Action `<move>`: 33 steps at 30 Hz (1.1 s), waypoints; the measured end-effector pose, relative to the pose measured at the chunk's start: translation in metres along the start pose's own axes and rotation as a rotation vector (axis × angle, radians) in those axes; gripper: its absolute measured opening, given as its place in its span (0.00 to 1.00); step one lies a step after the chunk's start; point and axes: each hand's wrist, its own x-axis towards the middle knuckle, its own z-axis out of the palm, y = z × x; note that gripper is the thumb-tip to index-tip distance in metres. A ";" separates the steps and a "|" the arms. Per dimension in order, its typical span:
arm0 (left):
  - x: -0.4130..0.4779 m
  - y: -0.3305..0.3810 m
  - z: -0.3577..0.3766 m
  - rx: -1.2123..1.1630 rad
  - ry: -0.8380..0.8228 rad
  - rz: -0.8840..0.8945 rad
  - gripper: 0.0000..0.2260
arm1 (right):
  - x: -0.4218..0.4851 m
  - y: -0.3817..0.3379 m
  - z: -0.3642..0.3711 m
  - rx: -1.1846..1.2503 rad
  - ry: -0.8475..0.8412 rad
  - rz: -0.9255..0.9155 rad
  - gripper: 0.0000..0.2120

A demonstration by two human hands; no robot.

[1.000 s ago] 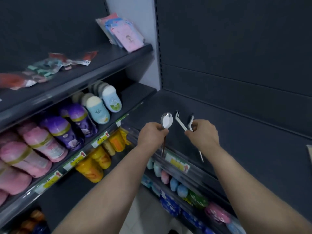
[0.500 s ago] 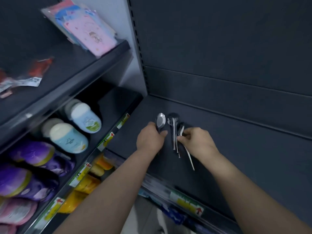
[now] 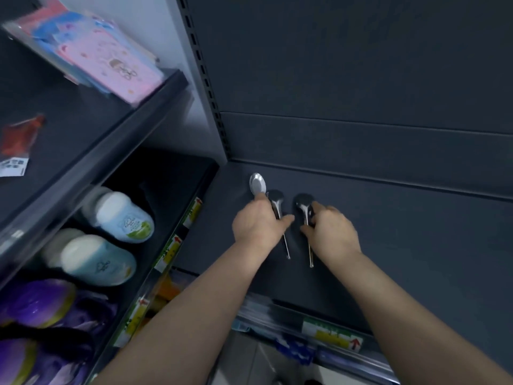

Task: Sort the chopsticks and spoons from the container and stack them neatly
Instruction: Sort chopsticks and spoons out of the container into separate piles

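Three metal spoons lie side by side on the dark shelf (image 3: 402, 240), bowls pointing toward the back wall. My left hand (image 3: 258, 226) holds the left spoon (image 3: 257, 183) just below its shiny bowl, and one finger reaches across the handle of the middle spoon (image 3: 276, 198). My right hand (image 3: 331, 233) pinches the neck of the right spoon (image 3: 304, 204), whose handle runs under my fingers to the shelf's front. No chopsticks or container show in this view.
The dark back panel (image 3: 361, 79) rises behind the shelf. To the left, a neighbouring rack holds blue-and-white bottles (image 3: 125, 218), purple packs (image 3: 36, 304) and pink packets (image 3: 111, 59) above. Price labels (image 3: 330, 333) line the shelf's front edge.
Both hands came down from mid-air to the shelf. The two spoons from my right hand now lie apart and parallel, and the left spoon rests beside them.
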 end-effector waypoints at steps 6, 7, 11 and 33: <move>0.003 0.002 -0.004 0.014 -0.077 0.004 0.07 | -0.004 0.003 0.000 -0.009 0.171 -0.027 0.10; 0.003 0.001 -0.005 -0.017 -0.081 0.007 0.06 | -0.005 0.003 -0.001 -0.047 0.167 -0.034 0.08; 0.003 -0.004 -0.010 -0.237 -0.126 -0.018 0.10 | -0.005 0.002 -0.003 -0.147 0.079 -0.010 0.06; 0.019 -0.009 -0.010 -0.017 -0.109 0.132 0.14 | -0.006 0.010 -0.002 -0.074 -0.031 -0.138 0.22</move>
